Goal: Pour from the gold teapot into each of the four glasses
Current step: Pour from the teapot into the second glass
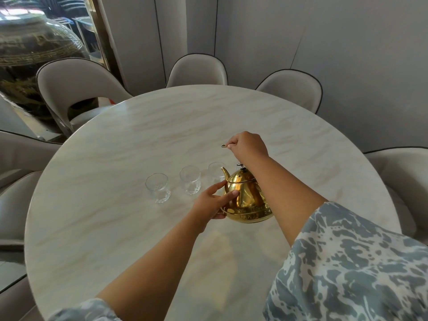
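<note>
The gold teapot (pixel 246 198) stands near the middle of the round marble table (pixel 115 228), its spout pointing left and away from me. My left hand (pixel 214 200) rests against the pot's left side and base. Above the lid, my right hand (pixel 249 148) is closed on the raised handle, whose end sticks out to the left of my fingers. Three clear glasses stand in a row left of the pot: the left glass (pixel 158 187), the middle glass (pixel 190 183) and the right glass (pixel 215 173), which sits just behind the spout. I cannot see a fourth glass.
Beige upholstered chairs ring the table, one at far left (pixel 69 89), one at the back (pixel 196 70), one at back right (pixel 294 89). A large dark ornamented jar (pixel 30 54) stands behind the left chair. My patterned sleeve (pixel 347 262) covers the lower right.
</note>
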Action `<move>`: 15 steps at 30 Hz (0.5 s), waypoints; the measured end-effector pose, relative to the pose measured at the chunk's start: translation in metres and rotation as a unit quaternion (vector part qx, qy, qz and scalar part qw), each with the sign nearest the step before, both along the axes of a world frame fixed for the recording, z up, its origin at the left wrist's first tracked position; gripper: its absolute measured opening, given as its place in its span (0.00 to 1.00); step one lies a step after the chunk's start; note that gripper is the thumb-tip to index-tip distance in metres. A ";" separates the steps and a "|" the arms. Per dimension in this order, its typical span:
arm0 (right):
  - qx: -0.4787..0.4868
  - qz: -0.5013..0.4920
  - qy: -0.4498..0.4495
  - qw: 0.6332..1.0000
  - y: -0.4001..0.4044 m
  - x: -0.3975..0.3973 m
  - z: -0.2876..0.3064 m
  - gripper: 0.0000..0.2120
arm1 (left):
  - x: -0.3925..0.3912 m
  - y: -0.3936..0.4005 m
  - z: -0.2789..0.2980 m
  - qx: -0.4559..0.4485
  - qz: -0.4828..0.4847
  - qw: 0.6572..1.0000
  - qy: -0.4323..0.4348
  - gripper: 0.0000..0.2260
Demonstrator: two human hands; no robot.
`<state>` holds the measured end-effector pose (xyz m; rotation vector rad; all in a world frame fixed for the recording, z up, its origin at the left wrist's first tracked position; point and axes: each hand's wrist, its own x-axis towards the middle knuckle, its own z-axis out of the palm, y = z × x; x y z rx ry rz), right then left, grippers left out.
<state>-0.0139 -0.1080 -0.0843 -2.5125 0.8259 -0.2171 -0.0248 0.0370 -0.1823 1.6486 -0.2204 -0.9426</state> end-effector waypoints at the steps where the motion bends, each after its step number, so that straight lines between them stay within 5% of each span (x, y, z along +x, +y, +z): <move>1: -0.001 0.001 0.000 1.000 0.000 0.000 0.001 0.11 | 0.000 0.000 0.001 -0.001 0.000 1.000 0.000 0.31; 15: -0.018 0.018 0.004 1.000 -0.003 -0.003 0.013 0.11 | -0.006 -0.005 0.010 -0.013 0.002 1.000 -0.004 0.30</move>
